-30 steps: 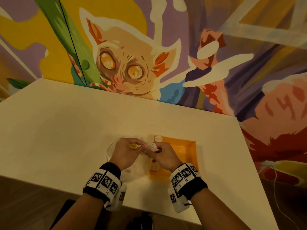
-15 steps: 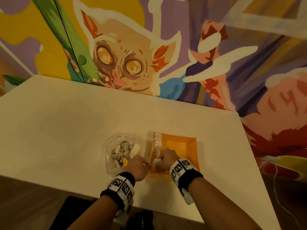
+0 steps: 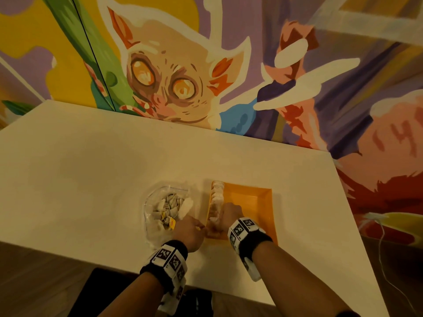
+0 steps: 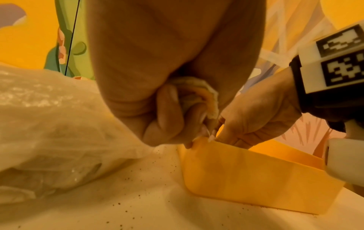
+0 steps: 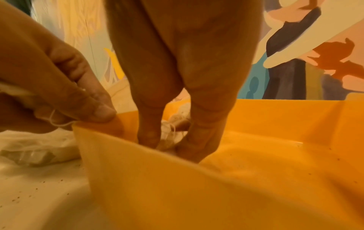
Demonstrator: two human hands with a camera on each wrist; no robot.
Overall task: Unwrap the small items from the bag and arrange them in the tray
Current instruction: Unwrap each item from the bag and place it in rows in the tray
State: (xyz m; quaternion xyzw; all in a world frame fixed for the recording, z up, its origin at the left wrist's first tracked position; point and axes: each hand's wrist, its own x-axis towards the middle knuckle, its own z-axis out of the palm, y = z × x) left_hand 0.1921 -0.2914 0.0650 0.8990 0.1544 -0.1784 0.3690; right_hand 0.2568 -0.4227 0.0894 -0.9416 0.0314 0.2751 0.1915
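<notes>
A crumpled wrapper (image 4: 194, 95) is clenched in the left hand (image 3: 191, 232) at the orange tray (image 3: 263, 202) rim. A tea bag (image 5: 173, 133) is pinched by the right hand (image 3: 231, 213) inside the tray. The clear bag (image 3: 167, 207) lies just left, near the tabletop (image 3: 91, 179) front edge.

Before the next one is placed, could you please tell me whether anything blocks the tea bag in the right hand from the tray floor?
Nothing visible does: the right hand already holds the tea bag low inside the orange tray.
</notes>
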